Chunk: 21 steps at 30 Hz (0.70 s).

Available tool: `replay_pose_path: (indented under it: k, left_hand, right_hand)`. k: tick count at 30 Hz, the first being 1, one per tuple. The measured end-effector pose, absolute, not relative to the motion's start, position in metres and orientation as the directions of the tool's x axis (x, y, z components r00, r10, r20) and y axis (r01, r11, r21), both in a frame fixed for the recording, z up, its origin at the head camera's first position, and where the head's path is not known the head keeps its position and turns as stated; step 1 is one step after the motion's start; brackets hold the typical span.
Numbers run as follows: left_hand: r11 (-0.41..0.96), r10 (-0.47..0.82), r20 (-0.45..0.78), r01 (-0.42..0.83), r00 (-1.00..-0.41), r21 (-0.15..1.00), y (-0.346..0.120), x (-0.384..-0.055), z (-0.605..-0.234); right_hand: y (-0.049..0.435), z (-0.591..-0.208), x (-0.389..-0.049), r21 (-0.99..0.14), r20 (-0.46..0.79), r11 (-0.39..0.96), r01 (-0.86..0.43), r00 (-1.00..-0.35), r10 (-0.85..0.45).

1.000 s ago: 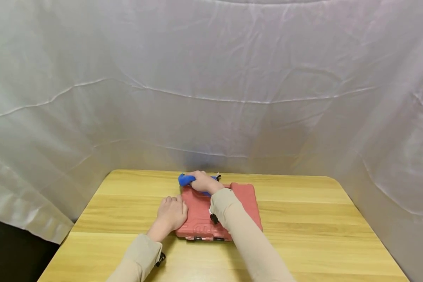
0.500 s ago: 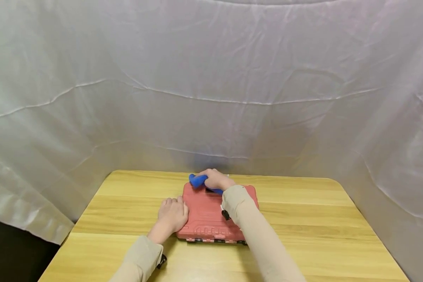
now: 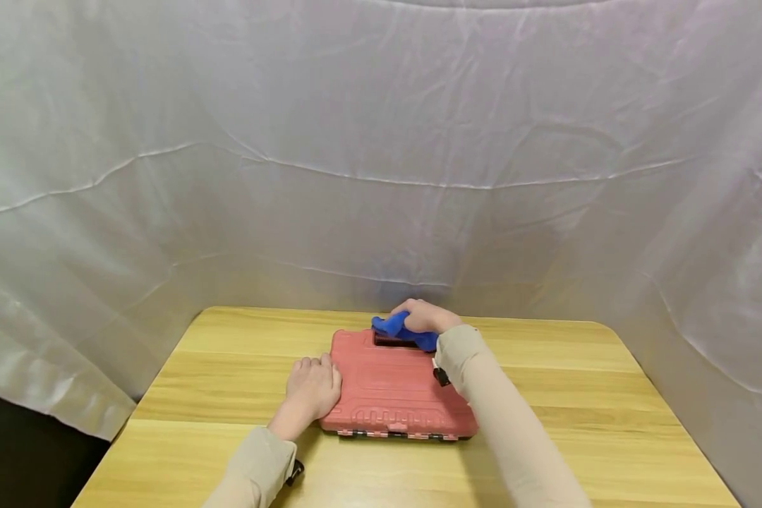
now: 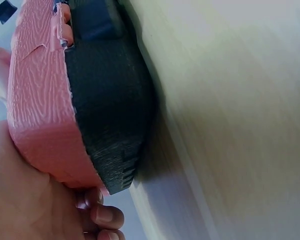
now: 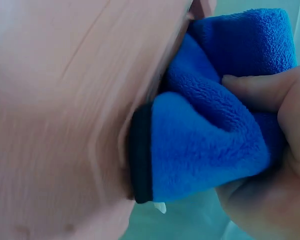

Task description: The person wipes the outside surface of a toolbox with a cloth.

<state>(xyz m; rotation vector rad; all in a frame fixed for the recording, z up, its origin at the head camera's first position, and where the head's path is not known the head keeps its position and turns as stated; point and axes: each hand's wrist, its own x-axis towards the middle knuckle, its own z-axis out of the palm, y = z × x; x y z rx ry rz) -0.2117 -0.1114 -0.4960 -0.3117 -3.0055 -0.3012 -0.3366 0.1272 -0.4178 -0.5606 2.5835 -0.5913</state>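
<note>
A red plastic carrying case (image 3: 387, 384) lies flat on the table, its hinges towards me. In the left wrist view its red lid (image 4: 42, 95) meets a black base (image 4: 110, 95). My left hand (image 3: 313, 384) holds the case's left side, with fingertips (image 4: 105, 215) bent round past the edge. Over the far edge, my right hand (image 3: 423, 316) grips a bunched blue fleecy cloth (image 5: 205, 150), the thumb (image 5: 255, 91) pressing on top. The cloth lies against the rim, by the dark handle recess (image 3: 390, 341), and partly covers it. The right sleeve hides the case's right side.
The case stands on a wooden table (image 3: 216, 395) with rounded far corners. Pale grey curtains (image 3: 330, 212) hang close behind the table and along both sides. A dark area (image 3: 25, 451) shows beyond the left edge.
My right hand has slid rightwards with the cloth along the case's far edge, uncovering the left part of the handle recess. The left hand has stayed at the case's left side.
</note>
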Motion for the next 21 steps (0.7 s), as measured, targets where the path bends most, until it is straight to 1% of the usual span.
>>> replay_pose_path:
  k: [9,15,18,21]
  left_hand:
    - [0.958,0.195,0.128,0.216,-0.972,0.187,-0.112,-0.211,-0.497]
    - [0.958,0.193,0.133,0.217,-0.972,0.190,-0.112,-0.211,-0.496]
    - [0.957,0.195,0.139,0.219,-0.971,0.189,-0.113,-0.211,-0.495]
    - [0.958,0.195,0.138,0.219,-0.971,0.187,-0.113,-0.212,-0.496]
  right_hand:
    - [0.167,-0.414,-0.338,-0.426,-0.311,0.861,-0.277,-0.849,-0.427]
    - [0.193,-0.412,-0.338,-0.406,-0.343,0.890,-0.209,-0.868,-0.360]
    - [0.201,-0.413,-0.337,-0.415,-0.360,0.894,-0.168,-0.872,-0.331]
    - [0.205,-0.415,-0.338,-0.452,-0.362,0.881,-0.140,-0.874,-0.324]
